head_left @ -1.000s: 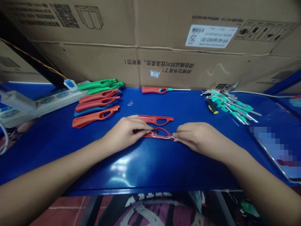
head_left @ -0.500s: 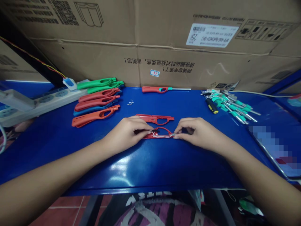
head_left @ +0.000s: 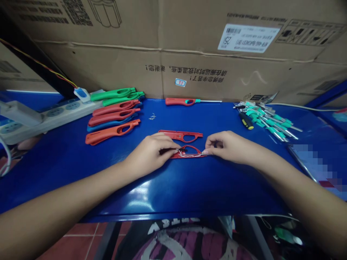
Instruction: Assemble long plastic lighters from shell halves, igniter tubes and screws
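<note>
On the blue table lies a red lighter shell half [head_left: 194,156], its open inside facing up, with a white wire [head_left: 188,155] running along it. A small black piece [head_left: 183,149] sits by the trigger hole. My left hand [head_left: 154,153] pinches at this black piece and covers the shell's left end. At the shell's narrow right end, my right hand [head_left: 225,148] has thumb and forefinger closed on the end of the white wire. Just behind lies the other red shell half [head_left: 180,136], apart from the first and partly covered by my left hand.
Green, red, blue and orange lighter shells [head_left: 114,131] are stacked at left beside a white power strip [head_left: 58,113]. A red lighter [head_left: 180,102] lies before a cardboard box [head_left: 130,57]. At right are a screwdriver [head_left: 246,121] and several metal lighter rods [head_left: 271,121]. Small screws [head_left: 152,116] lie behind.
The view has shifted slightly, moving everything a little to the right. My right hand's fingers have drawn slightly rightward along the shell's narrow end; my left hand keeps its pinch.
</note>
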Action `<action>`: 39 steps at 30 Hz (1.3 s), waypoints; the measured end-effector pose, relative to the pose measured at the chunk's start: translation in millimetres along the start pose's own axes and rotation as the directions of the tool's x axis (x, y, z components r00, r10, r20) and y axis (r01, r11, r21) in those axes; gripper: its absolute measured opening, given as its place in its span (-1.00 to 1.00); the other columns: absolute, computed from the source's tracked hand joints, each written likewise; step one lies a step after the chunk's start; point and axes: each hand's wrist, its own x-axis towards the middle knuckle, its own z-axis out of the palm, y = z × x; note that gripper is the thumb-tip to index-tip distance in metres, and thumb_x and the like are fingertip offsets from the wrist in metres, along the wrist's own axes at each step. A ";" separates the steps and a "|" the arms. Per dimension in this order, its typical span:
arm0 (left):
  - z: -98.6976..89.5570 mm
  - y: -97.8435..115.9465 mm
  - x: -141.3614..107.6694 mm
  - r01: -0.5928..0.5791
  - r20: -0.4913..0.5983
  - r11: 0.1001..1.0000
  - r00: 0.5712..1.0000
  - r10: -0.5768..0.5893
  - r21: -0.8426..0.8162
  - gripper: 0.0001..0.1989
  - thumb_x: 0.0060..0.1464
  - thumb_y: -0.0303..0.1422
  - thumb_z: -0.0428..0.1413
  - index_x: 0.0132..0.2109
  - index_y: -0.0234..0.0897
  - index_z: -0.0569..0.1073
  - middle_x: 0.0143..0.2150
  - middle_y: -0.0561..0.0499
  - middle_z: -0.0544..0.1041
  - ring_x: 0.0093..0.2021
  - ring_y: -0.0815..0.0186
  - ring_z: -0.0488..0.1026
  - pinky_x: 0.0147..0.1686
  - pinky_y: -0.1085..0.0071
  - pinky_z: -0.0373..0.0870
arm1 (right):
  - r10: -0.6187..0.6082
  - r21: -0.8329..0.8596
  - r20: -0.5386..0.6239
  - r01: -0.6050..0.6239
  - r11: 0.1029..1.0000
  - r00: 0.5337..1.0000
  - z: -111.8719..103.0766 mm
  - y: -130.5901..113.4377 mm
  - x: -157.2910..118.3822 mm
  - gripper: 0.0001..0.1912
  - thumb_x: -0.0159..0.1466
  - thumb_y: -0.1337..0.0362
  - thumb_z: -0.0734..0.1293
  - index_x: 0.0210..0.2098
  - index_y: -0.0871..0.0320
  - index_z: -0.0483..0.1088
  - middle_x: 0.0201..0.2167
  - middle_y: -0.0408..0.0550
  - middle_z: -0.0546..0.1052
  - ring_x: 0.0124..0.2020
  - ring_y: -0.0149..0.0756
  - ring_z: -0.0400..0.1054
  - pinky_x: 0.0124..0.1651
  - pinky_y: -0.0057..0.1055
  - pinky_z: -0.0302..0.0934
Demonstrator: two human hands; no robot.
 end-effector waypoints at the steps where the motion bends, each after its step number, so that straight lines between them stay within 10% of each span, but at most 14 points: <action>1: 0.3 0.3 -0.1 -0.004 -0.002 1.000 1.000 0.004 0.000 -0.82 0.22 -0.52 0.18 -0.08 -0.27 0.63 -0.19 -0.02 0.68 -0.18 0.26 0.58 -0.11 0.31 0.50 | 0.005 -0.022 0.005 -0.005 1.000 1.000 -1.9 -2.7 0.5 -0.77 0.23 0.11 0.41 -0.43 0.14 0.47 -0.56 -0.17 0.44 -0.53 -0.40 0.23 -0.41 -0.43 0.06; 8: -0.4 1.5 -0.6 -0.012 -0.015 1.000 1.000 0.012 0.004 -0.82 0.22 -0.51 0.18 -0.07 -0.29 0.63 -0.19 -0.03 0.69 -0.17 0.26 0.58 -0.09 0.30 0.51 | 0.051 0.030 0.064 -0.053 0.998 0.997 -4.6 -7.8 0.6 -0.80 0.23 0.15 0.40 -0.41 0.14 0.44 -0.68 -0.23 0.37 -0.62 -0.43 0.23 -0.45 -0.44 0.07; 15: -0.8 -1.7 0.2 0.001 -0.016 1.000 1.000 -0.001 0.011 -0.83 0.24 -0.46 0.16 -0.09 -0.25 0.64 -0.19 -0.04 0.69 -0.17 0.25 0.59 -0.12 0.30 0.54 | -0.152 0.054 0.009 0.151 0.987 0.988 -2.8 5.1 -7.5 -0.76 0.28 0.10 0.36 -0.34 0.14 0.54 -0.59 -0.20 0.43 -0.59 -0.46 0.19 -0.47 -0.47 0.04; 30: -1.8 -2.8 4.0 -0.009 -0.028 1.000 1.000 0.009 0.015 -0.81 0.24 -0.46 0.16 -0.08 -0.24 0.65 -0.20 -0.04 0.68 -0.17 0.26 0.57 -0.11 0.32 0.52 | -0.282 -0.404 -0.019 0.250 0.880 0.959 10.4 -10.1 -18.4 -0.83 0.36 0.42 0.24 -0.35 0.18 0.40 -0.30 -0.01 0.48 -0.31 -0.27 0.33 -0.31 -0.35 0.06; 39: 0.9 -6.0 1.1 -0.054 -0.018 0.993 0.998 0.056 0.104 -0.80 0.28 -0.44 0.14 -0.05 -0.25 0.64 -0.07 -0.11 0.65 -0.10 0.23 0.57 -0.08 0.27 0.52 | -0.329 -0.213 -0.194 0.288 0.934 0.924 15.9 -6.6 -16.9 -0.79 0.33 0.24 0.31 -0.05 0.09 0.46 -0.05 -0.04 0.48 -0.38 -0.39 0.32 -0.37 -0.40 0.12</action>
